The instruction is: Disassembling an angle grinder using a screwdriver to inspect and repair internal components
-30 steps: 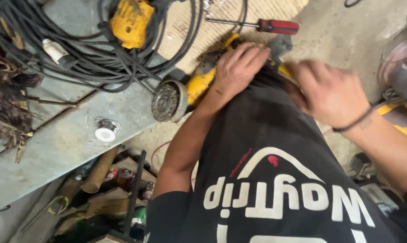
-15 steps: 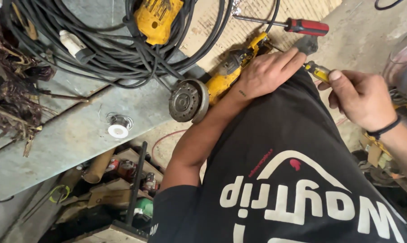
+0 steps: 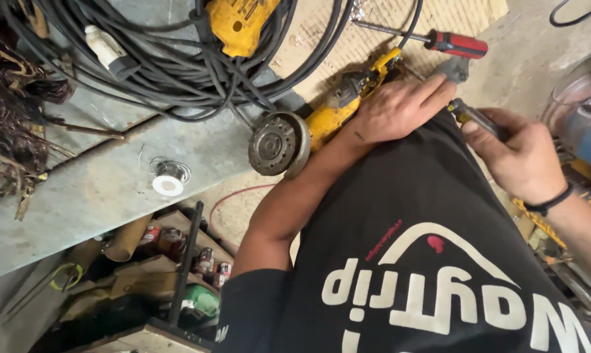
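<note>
We press our left hand (image 3: 400,108) flat over the body of the yellow grinder (image 3: 328,114), fingers spread along its top and pointing toward two o'clock, holding it down rather than wrapping it. The grinder lies on the bench (image 3: 80,196) just above our shirt (image 3: 426,261), with its disc (image 3: 274,144) at its eight o'clock end, facing up and overhanging the bench edge. Our right hand (image 3: 517,157) sits at three o'clock from the left one, fingers pinched around the dark handle of a small tool (image 3: 468,116) whose tip points toward the rear of the grinder; what the tip meets is hidden by our left fingers. A red screwdriver (image 3: 452,42) lies loose at twelve o'clock from the hands, and a tangle of black cable (image 3: 178,72) spreads at ten o'clock around a second yellow tool (image 3: 243,23). A small white spool (image 3: 168,185) rests at nine o'clock from the disc. As we judge it, the flat hold is the weak point: a hard push from the small tool could slide the grinder toward the edge, or the tip could slip off and jab our left fingers, which lie just beside it. We cannot tell whether any cable feeds the grinder; if one does, a bumped switch would spin the bare disc close to our forearm.
</note>
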